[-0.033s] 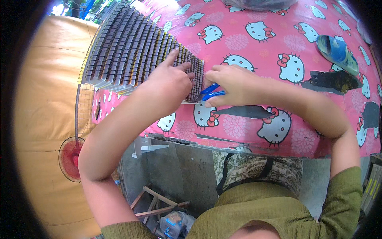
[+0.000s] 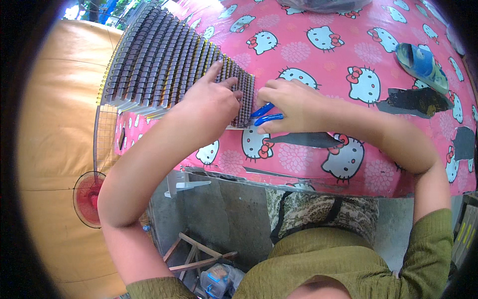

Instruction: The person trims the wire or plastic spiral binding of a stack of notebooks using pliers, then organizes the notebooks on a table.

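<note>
A long stack of spiral-bound notebooks [image 2: 154,55] with dark wire coils runs from the far left toward the middle of the table. My left hand [image 2: 211,102] rests on the coils near the stack's right end, index finger stretched out and the others slightly bent. Facing it from the right, my right hand [image 2: 289,102] is closed around blue-handled pliers [image 2: 270,118]. The handles stand apart, and the jaws are by the near corner of the last notebook. How the jaws meet the wire is too small to tell.
A pink patterned cover with dark torn patches [image 2: 416,102] lies over the table. At the right sits a blue and yellow-green object [image 2: 422,67]. A red fan [image 2: 89,199] stands left of the table, before an orange sheet [image 2: 59,134]. Below is a wooden frame [image 2: 199,249].
</note>
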